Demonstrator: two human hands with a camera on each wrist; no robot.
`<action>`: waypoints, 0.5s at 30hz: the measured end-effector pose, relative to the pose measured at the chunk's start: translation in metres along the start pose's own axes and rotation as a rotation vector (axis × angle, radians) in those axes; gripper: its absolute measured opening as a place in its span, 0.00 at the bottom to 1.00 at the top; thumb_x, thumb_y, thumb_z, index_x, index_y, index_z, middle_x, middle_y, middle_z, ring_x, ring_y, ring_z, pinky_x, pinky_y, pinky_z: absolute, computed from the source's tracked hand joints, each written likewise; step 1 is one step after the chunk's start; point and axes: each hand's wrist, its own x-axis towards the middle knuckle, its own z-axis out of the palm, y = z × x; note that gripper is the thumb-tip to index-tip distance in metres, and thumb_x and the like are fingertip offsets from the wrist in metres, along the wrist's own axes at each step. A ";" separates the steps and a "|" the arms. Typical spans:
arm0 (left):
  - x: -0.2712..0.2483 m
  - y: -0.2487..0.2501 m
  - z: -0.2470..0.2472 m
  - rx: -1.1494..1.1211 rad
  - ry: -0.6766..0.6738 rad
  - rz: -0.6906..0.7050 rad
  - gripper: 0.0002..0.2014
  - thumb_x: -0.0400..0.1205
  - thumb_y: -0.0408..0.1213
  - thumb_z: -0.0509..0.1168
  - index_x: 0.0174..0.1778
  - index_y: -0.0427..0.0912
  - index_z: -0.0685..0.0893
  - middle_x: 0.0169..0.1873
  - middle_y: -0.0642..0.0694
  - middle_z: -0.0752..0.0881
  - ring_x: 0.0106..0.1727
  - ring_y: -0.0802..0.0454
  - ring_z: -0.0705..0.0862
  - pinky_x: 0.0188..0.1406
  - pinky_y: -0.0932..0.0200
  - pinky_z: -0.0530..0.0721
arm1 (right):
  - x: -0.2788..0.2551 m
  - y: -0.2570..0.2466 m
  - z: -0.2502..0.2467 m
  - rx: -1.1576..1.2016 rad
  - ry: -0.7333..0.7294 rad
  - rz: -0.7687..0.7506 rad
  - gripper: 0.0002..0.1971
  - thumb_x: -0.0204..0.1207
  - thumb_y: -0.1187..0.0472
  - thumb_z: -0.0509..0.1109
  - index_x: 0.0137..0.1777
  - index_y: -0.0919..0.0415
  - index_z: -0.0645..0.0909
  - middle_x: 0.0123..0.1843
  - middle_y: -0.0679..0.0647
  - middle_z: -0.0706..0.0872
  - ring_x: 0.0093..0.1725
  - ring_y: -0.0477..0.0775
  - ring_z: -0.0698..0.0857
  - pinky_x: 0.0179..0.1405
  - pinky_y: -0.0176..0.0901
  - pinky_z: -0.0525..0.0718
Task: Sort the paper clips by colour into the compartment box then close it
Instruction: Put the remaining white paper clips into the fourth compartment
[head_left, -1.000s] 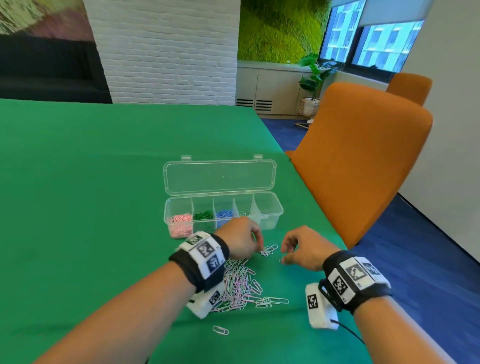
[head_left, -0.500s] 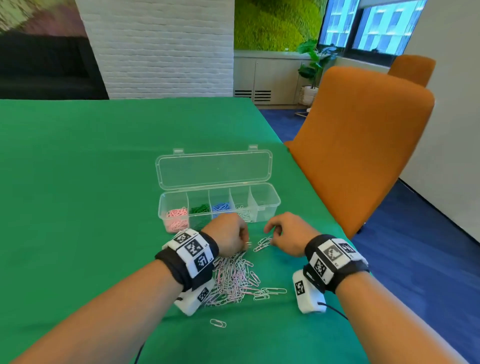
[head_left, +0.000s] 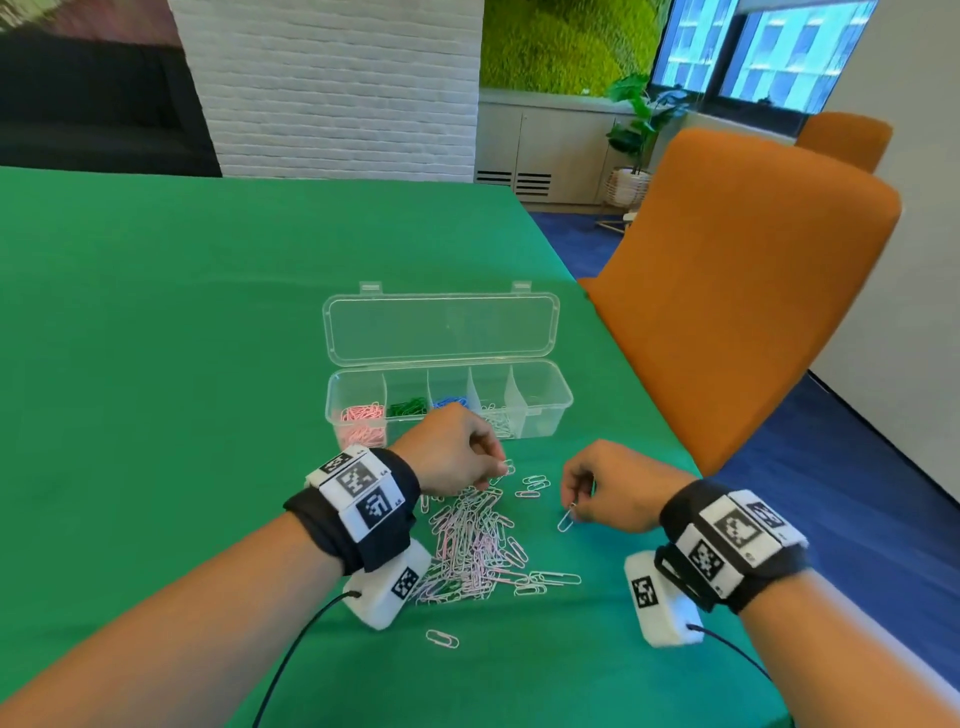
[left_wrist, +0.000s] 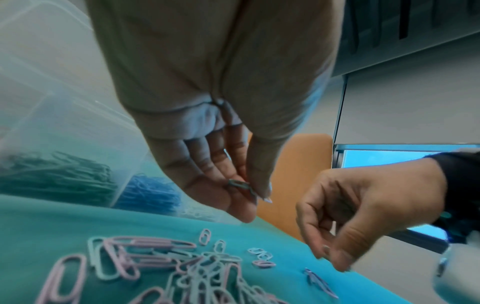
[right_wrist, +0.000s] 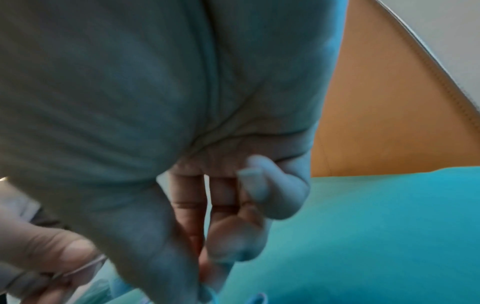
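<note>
On the green counter (head_left: 156, 338), near its right edge, a clear compartment box (head_left: 545, 410) stands with its lid (head_left: 441, 330) folded open behind it. From the left, its compartments hold pink clips (head_left: 361, 421), green clips (head_left: 408, 407), blue clips (head_left: 448, 401) and white clips (head_left: 498, 418); the compartment at the right end looks bare, though its clear walls make that hard to judge. Just in front of the box, the left hand (head_left: 452, 457) hangs over the far end of a loose pile of pink and white paper clips (head_left: 475, 540), its thumb and fingers pinching 1 pale clip (left_wrist: 240, 185). The right hand (head_left: 613, 486) hovers just beside the pile, fingers curled, pinching 1 white clip (head_left: 566, 518) that dangles toward the cloth. A few white clips (head_left: 532, 486) lie between the 2 hands, and 1 single clip (head_left: 442, 638) lies apart, nearer the person. An orange chair (head_left: 737, 291) stands beside the counter's right edge.
</note>
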 end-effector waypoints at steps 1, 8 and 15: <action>-0.001 0.001 0.001 -0.013 -0.012 0.008 0.04 0.80 0.39 0.73 0.45 0.44 0.88 0.35 0.49 0.91 0.31 0.58 0.85 0.35 0.61 0.85 | 0.003 -0.002 -0.001 0.035 0.028 -0.005 0.07 0.75 0.65 0.74 0.42 0.50 0.85 0.40 0.50 0.88 0.35 0.43 0.81 0.32 0.30 0.74; 0.002 0.001 0.007 0.174 -0.004 0.002 0.07 0.81 0.45 0.72 0.45 0.46 0.92 0.43 0.53 0.91 0.44 0.58 0.87 0.52 0.58 0.85 | 0.037 -0.015 -0.002 0.050 0.093 0.011 0.08 0.72 0.63 0.79 0.49 0.54 0.87 0.37 0.46 0.83 0.40 0.49 0.83 0.36 0.36 0.78; 0.034 0.007 0.027 0.424 0.058 -0.089 0.07 0.78 0.41 0.75 0.40 0.42 0.87 0.39 0.47 0.89 0.41 0.50 0.88 0.47 0.51 0.88 | 0.040 -0.011 0.001 -0.014 0.017 0.044 0.04 0.75 0.62 0.77 0.44 0.63 0.89 0.35 0.48 0.86 0.33 0.42 0.80 0.32 0.34 0.77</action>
